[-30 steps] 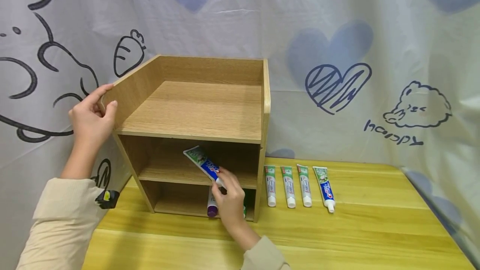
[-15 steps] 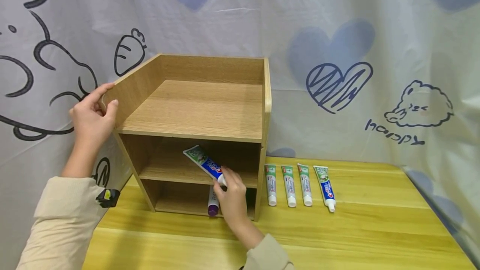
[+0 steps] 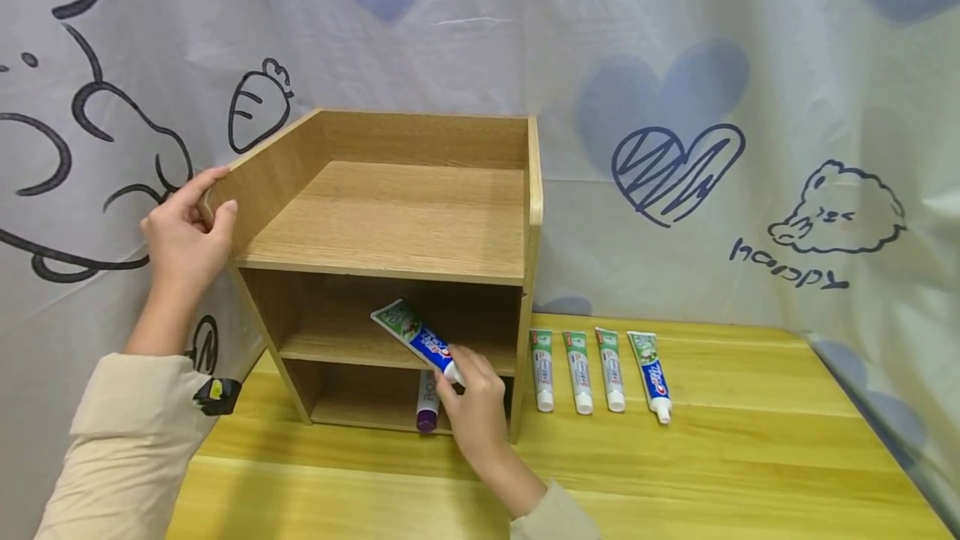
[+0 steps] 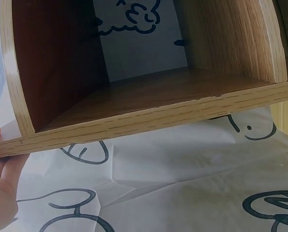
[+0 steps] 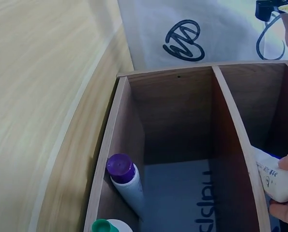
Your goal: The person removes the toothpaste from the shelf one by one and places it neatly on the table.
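In the head view my left hand (image 3: 183, 232) grips the front edge of the left side panel of a wooden shelf unit (image 3: 405, 215), thumb inside and fingers outside. My right hand (image 3: 480, 415) pinches a blue and green toothpaste tube (image 3: 412, 336) by its cap end. This tube slants up to the left at the mouth of the middle compartment. In the bottom compartment lies a white tube with a purple cap (image 3: 427, 411). Beside it, the right wrist view shows a green-capped tube (image 5: 105, 225), which my right hand hides in the head view.
Right of the unit, three green and white toothpaste tubes (image 3: 577, 373) and a blue and green one (image 3: 649, 377) lie in a row on the yellow wooden table (image 3: 750, 440). A printed curtain (image 3: 660, 65) hangs close behind and to the left.
My right hand has shifted slightly right and down with the toothpaste tube, exposing more of the purple-capped tube. My left hand keeps its hold on the panel.
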Motion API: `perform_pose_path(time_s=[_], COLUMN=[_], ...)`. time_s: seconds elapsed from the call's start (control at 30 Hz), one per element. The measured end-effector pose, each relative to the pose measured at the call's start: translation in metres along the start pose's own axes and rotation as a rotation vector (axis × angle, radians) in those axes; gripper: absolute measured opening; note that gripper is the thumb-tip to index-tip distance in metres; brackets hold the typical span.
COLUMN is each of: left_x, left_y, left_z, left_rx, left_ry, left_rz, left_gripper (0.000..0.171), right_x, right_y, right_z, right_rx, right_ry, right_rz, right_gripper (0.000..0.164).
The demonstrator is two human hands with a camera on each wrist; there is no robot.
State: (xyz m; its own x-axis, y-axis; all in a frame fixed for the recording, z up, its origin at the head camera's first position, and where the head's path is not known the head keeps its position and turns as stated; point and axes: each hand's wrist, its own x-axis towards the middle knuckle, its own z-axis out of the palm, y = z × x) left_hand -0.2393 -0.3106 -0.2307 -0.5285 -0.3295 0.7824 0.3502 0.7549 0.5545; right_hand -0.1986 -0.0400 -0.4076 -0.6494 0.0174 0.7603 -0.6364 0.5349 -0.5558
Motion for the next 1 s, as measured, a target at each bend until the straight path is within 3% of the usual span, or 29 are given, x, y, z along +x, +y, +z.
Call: perform_pose_path(time_s=[0.43, 0.77, 1.0], left_x=[0.0, 0.0, 0.0], left_y=[-0.001, -0.003, -0.003], left_z=[0.0, 0.001, 0.001], left_rx=[-0.013, 0.0, 0.01], left_ry=[-0.005, -0.003, 0.009], left_rz=[-0.018, 0.002, 0.021], left_gripper=[0.034, 0.034, 0.034], right_x=[-0.004, -0.007, -0.007], right_y=[0.002, 0.01, 0.017], right_z=[-0.023, -0.043, -0.054], right_rx=[0.042, 0.186, 0.207], right_ry=[0.031, -0.057, -0.094], right_rz=[0.057, 0.155, 0.151], right_gripper=[0.028, 0.028, 0.028])
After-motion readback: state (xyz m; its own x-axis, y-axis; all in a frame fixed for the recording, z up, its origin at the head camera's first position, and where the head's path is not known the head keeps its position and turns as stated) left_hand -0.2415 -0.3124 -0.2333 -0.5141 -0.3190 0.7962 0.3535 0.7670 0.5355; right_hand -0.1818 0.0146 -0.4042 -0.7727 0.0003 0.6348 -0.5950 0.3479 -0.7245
